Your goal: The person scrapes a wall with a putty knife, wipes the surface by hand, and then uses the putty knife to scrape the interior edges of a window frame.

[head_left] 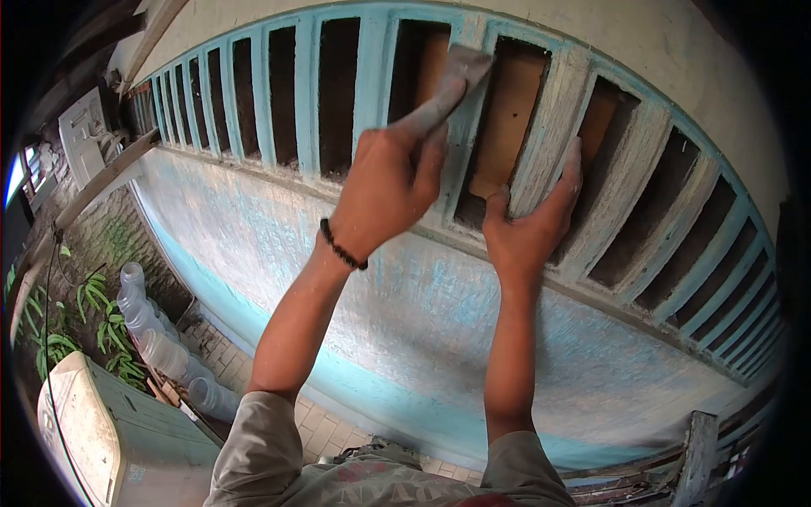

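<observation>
My left hand [389, 182], with a black bead bracelet on the wrist, presses a grey piece of sandpaper [465, 66] against a vertical slat of the light-blue vent grille [372, 80] high on the wall. The slats near it are rubbed down to pale grey-white. My right hand [532, 224] grips the neighbouring worn slat [549, 127] from below, thumb in one opening and fingers stretched up the slat. Brown board shows behind the openings.
Below the grille is a scuffed white-and-blue wall [439, 313]. Far below left stand several clear plastic jugs [160, 346], green plants [51, 338] and a white-topped box [110, 431] on a tiled floor. A wooden frame [697, 452] rises at lower right.
</observation>
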The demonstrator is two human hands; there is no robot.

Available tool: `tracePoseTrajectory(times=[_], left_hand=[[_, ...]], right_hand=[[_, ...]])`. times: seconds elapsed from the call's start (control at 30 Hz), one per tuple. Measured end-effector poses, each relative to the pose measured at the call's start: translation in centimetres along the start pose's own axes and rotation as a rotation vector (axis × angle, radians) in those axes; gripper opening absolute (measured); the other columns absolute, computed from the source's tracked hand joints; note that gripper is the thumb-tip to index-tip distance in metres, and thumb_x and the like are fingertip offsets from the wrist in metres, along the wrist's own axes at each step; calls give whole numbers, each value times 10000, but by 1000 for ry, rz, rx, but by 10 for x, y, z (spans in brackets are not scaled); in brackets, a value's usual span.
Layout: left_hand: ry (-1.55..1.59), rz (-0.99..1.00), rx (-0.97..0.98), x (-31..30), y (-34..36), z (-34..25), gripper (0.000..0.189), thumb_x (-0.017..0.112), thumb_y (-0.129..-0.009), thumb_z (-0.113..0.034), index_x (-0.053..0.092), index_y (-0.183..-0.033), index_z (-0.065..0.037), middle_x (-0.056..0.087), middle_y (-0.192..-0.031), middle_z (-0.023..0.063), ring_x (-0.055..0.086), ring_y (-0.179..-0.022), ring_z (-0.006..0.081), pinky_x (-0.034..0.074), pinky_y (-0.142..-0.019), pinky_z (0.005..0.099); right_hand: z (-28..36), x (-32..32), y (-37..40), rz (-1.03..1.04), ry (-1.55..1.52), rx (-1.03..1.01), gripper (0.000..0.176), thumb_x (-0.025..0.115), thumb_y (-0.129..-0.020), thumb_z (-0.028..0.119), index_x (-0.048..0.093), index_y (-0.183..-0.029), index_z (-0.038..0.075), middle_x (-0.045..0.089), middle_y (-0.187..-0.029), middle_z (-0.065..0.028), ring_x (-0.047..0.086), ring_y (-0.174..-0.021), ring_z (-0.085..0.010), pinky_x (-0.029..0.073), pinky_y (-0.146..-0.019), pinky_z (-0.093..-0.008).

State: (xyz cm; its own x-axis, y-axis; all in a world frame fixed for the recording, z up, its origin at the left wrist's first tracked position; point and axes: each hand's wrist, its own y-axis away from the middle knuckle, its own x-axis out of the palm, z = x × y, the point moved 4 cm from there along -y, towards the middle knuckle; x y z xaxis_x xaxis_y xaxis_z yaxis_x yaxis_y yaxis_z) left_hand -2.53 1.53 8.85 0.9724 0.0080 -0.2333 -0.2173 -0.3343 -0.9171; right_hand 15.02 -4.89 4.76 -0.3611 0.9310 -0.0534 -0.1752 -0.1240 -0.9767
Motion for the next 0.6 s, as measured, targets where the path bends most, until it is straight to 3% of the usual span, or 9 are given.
tracePoseTrajectory(times=[0.03,0.27,0.37,0.5,0.6], left_hand=[[9,-19,5,0,-4,-2,508,561,-1002,-7,589,-1508,-47,576,-614,192,509,-498,167,469,-561,326],[51,0,-12,3,18,6,494,568,-1013,-22,594,-1505,-45,510,-558,137,420,-502,138,423,-540,307],[27,81,-85,-4,8,4,465,520,-1114,-123,534,-1577,-86,510,-705,-38,441,-633,37,401,-572,238],[32,58,-48,-2,16,5,476,535,-1093,-111,538,-1566,-63,503,-691,-23,418,-622,44,388,-566,241],[158,54,-100,0,34,13,484,548,-1057,-62,572,-1541,-71,553,-708,1,385,-617,51,376,-560,252]], right_hand=[[-1,0,1,-2,-4,-4,1017,682,-760,-46,214,-1661,18,353,-1642,-275,366,-1520,-476,343,-1246,-567],[-3,1,1,-14,-13,-6,1000,688,-776,-30,213,-1656,1,353,-1650,-263,351,-1537,-450,314,-1263,-540],[-2,2,0,-15,1,-30,1016,679,-767,-43,202,-1662,24,359,-1628,-275,371,-1505,-489,344,-1242,-575],[-3,0,1,-9,-31,-12,1023,677,-762,-49,200,-1664,31,366,-1617,-279,383,-1489,-509,362,-1225,-591],[-7,0,0,-31,-59,-44,979,695,-769,-36,242,-1638,-12,375,-1634,-268,374,-1524,-447,324,-1256,-525]])
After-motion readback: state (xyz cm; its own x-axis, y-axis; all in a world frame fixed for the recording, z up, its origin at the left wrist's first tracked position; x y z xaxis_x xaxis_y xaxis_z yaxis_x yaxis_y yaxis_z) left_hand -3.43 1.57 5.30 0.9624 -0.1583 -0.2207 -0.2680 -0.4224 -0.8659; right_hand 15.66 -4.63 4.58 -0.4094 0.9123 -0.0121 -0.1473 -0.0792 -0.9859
